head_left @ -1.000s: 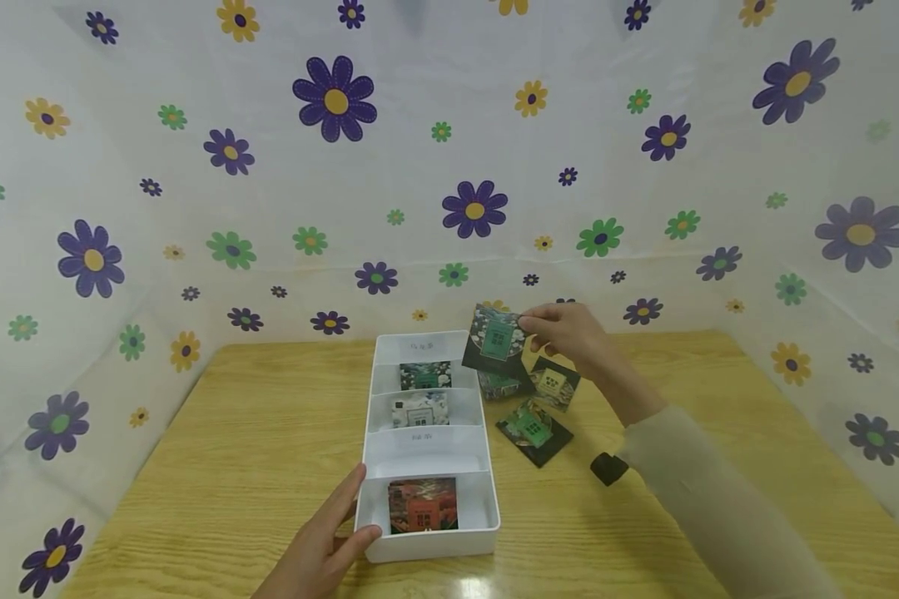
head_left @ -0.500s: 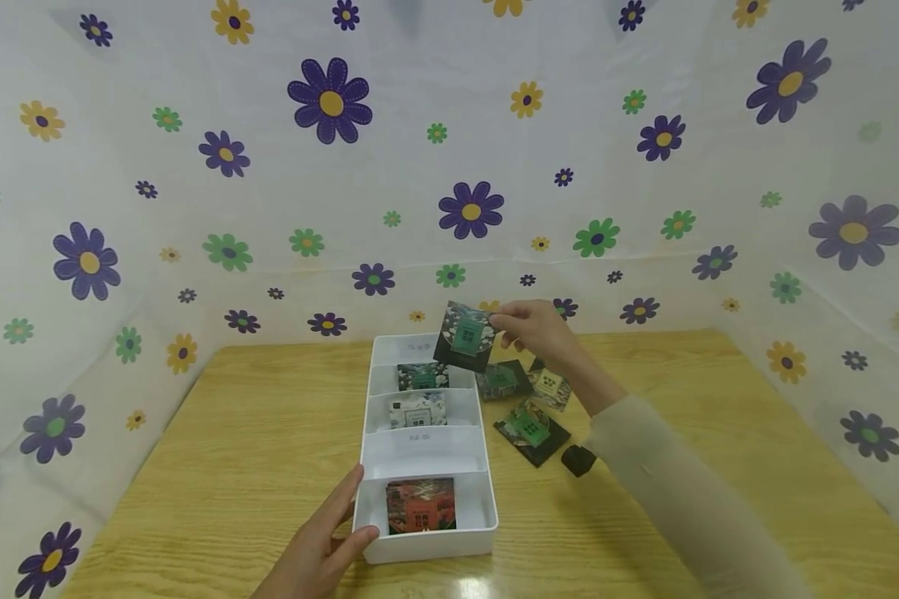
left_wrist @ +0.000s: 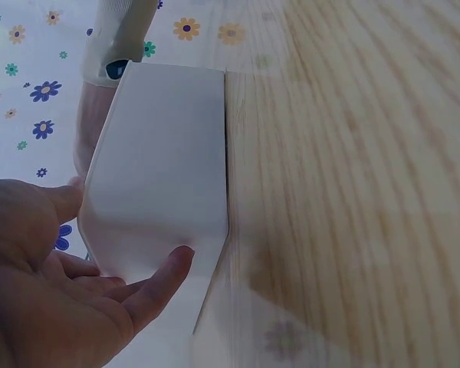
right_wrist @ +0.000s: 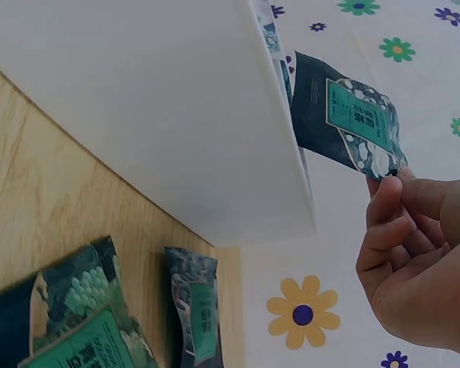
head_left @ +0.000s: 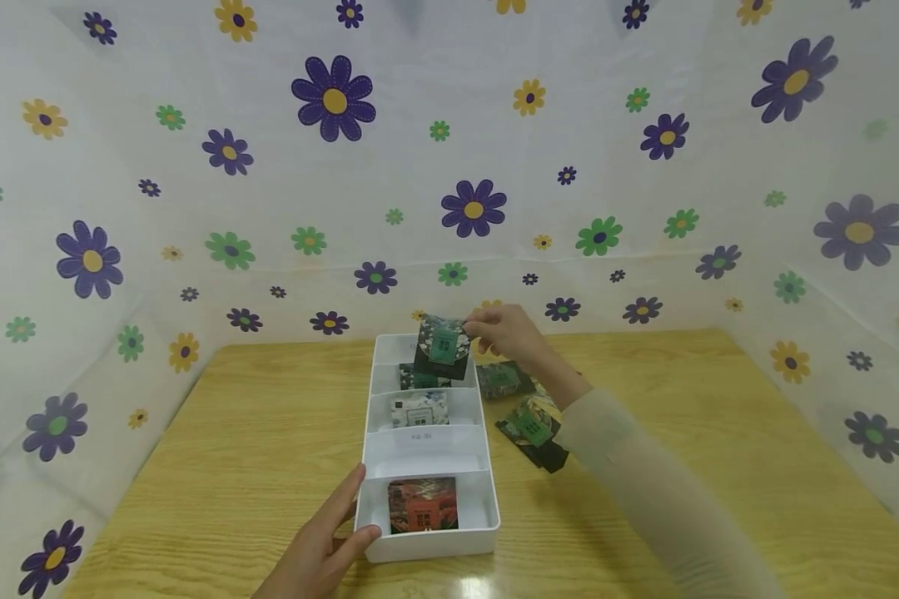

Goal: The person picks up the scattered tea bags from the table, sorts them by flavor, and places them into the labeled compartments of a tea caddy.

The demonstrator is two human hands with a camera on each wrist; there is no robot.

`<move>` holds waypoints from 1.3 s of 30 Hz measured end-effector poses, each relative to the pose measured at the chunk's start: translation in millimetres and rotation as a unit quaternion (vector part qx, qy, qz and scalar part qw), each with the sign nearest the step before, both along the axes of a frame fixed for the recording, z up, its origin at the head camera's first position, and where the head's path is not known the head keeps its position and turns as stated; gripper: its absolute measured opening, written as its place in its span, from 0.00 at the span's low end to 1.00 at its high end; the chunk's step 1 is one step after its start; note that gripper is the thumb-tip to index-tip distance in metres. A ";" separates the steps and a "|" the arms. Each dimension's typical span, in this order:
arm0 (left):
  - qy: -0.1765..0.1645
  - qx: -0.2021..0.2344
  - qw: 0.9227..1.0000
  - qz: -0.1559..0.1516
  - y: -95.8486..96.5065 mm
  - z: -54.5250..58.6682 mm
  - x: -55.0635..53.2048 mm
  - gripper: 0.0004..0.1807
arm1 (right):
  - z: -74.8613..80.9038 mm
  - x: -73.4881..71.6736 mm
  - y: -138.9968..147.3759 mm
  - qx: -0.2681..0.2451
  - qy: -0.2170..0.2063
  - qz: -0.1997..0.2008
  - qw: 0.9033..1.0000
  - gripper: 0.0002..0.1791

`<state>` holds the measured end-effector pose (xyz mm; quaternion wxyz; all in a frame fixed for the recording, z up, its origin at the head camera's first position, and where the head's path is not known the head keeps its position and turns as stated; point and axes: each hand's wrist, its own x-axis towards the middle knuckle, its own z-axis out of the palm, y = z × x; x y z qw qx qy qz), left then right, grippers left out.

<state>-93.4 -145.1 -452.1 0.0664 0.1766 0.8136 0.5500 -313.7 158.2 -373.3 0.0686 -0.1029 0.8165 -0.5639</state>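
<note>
My right hand (head_left: 511, 334) pinches a dark tea sachet (head_left: 442, 348) with a green label by its upper right corner. The sachet hangs tilted above the far compartments of a white divided box (head_left: 429, 546). In the right wrist view, thumb and fingers grip one edge of this sachet, beside the box rim. My left hand (head_left: 320, 532) holds the box's near left corner, thumb on the front rim and fingers along the side wall. Inside are a green-labelled sachet (head_left: 419, 378), a white sachet (head_left: 419, 409) and a red sachet (head_left: 423, 504), each in its own compartment.
Right of the box, several dark sachets lie on the wooden table (head_left: 270, 433): one with a bright green label (head_left: 528, 423), another (head_left: 500, 379) farther back, and others partly hidden by the right sleeve (head_left: 629, 466). A flowered cloth (head_left: 412, 175) encloses the back and sides.
My right hand has carried the sachet leftward from over the loose sachets to above the box's far compartments, lowering it slightly at the end. The left hand stays at the box corner.
</note>
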 end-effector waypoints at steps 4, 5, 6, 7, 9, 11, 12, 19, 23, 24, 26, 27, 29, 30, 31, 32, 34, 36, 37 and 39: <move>0.014 0.010 1.000 -0.009 0.3 -0.9 -0.1 0.40 | -4.7 -0.1 -5.2 0.003 -0.002 0.008 1.000 0.14; 0.011 0.011 1.000 -0.009 0.6 -0.7 -0.2 0.40 | -5.6 0.0 -6.6 0.003 0.001 0.011 1.000 0.14; 0.012 0.012 1.000 -0.009 0.6 -0.4 -0.3 0.40 | -6.8 0.1 -7.8 0.005 0.002 0.013 1.000 0.14; 0.010 0.011 1.000 -0.009 0.6 -0.1 -0.4 0.40 | -7.7 0.3 -9.0 0.007 0.004 0.015 1.000 0.14; 0.006 0.010 1.000 -0.010 0.0 0.3 -0.6 0.40 | -9.4 0.9 -11.5 0.024 0.011 0.014 1.000 0.14; 0.003 0.009 1.000 -0.013 -0.7 0.6 -0.9 0.40 | -11.5 1.3 -13.6 0.048 0.023 0.016 0.998 0.14; 0.002 0.007 1.000 -0.015 -1.0 0.8 -0.9 0.40 | -12.8 1.3 -14.2 0.061 0.029 0.017 0.998 0.14; 0.012 0.000 1.000 -0.021 -1.6 2.1 -0.8 0.40 | -18.7 2.1 -18.0 0.085 0.050 0.044 0.994 0.13; 0.009 -0.001 1.000 -0.017 -1.0 2.9 -0.7 0.40 | -20.5 2.3 -19.4 0.083 0.049 0.049 0.994 0.11; 0.007 0.000 1.000 -0.017 -0.9 2.7 -0.8 0.40 | -20.9 2.5 -19.7 0.083 0.048 0.049 0.994 0.11; 0.006 0.002 1.000 -0.019 -0.7 2.5 -0.9 0.40 | -21.5 3.8 -20.4 0.083 0.043 0.048 0.994 0.11; 0.006 0.003 1.000 -0.020 -0.6 2.2 -0.9 0.40 | -21.9 4.2 -21.0 0.084 0.038 0.045 0.995 0.10; 0.009 0.003 1.000 -0.020 -0.6 1.6 -0.7 0.40 | -23.6 4.8 -21.8 0.087 0.033 0.039 0.995 0.09; 0.010 0.003 1.000 -0.019 -0.6 1.4 -0.5 0.40 | -24.5 5.0 -22.3 0.087 0.029 0.037 0.995 0.08; 0.012 0.002 1.000 -0.018 -0.5 1.4 -0.3 0.40 | -25.5 5.0 -22.8 0.085 0.026 0.036 0.995 0.08; 0.010 0.002 1.000 -0.015 -0.3 1.3 -0.1 0.40 | -26.5 5.1 -23.2 0.087 0.026 0.037 0.995 0.07; 0.002 0.001 1.000 -0.008 0.4 1.7 0.3 0.41 | -28.7 5.0 -23.8 0.087 0.025 0.038 0.995 0.06; -0.008 0.001 1.000 -0.002 1.2 2.4 0.4 0.41 | -30.3 4.8 -24.5 0.089 0.024 0.039 0.995 0.06; -0.014 0.001 1.000 0.001 1.6 2.8 0.5 0.41 | -30.9 4.7 -24.8 0.094 0.029 0.040 0.994 0.06; -0.021 0.001 1.000 0.005 1.9 3.5 0.6 0.42 | -31.8 4.5 -25.4 0.100 0.031 0.040 0.994 0.07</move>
